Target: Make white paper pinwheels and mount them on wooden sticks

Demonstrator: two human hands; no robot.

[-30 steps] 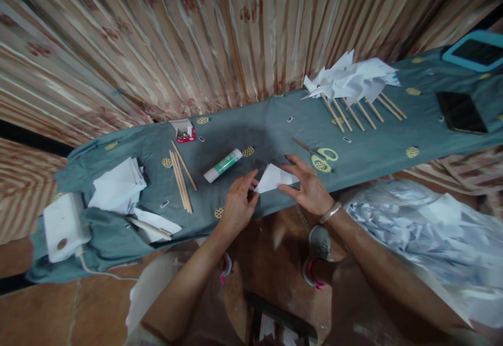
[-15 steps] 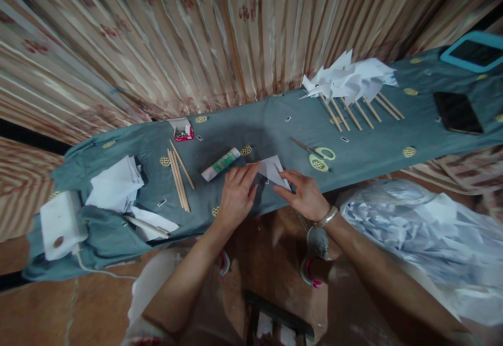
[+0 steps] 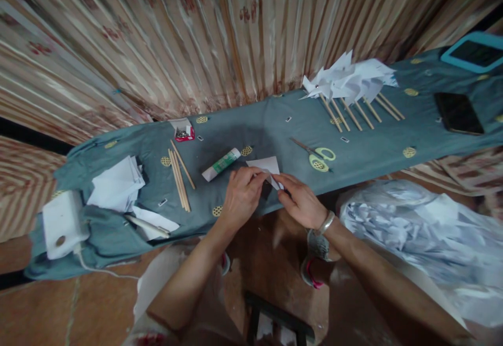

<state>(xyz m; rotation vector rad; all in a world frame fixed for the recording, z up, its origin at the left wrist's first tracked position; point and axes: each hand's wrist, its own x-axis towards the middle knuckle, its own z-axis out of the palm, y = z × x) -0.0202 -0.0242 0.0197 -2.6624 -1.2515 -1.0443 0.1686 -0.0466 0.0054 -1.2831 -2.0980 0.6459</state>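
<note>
A small folded white paper piece (image 3: 266,167) lies on the grey-blue cloth (image 3: 267,126) near its front edge. My left hand (image 3: 241,194) rests on the paper's left side, fingers curled and pinching it. My right hand (image 3: 301,202), with a metal bangle at the wrist, pinches the paper's lower right corner. A glue stick (image 3: 222,164) lies just left of my hands, and yellow-handled scissors (image 3: 319,156) lie just to the right.
Wooden sticks (image 3: 179,176) and a red box of pins (image 3: 184,132) lie at left, beyond them white paper sheets (image 3: 117,183) and a white charger block (image 3: 63,224). Paper pinwheels on sticks (image 3: 349,87), a phone (image 3: 458,112) and a tablet (image 3: 473,50) sit at right. A bag of paper scraps (image 3: 416,231) lies below.
The paper has gone from a triangle held up between my hands to a piece lying flatter on the cloth. Both hands have closed in over it and now pinch it.
</note>
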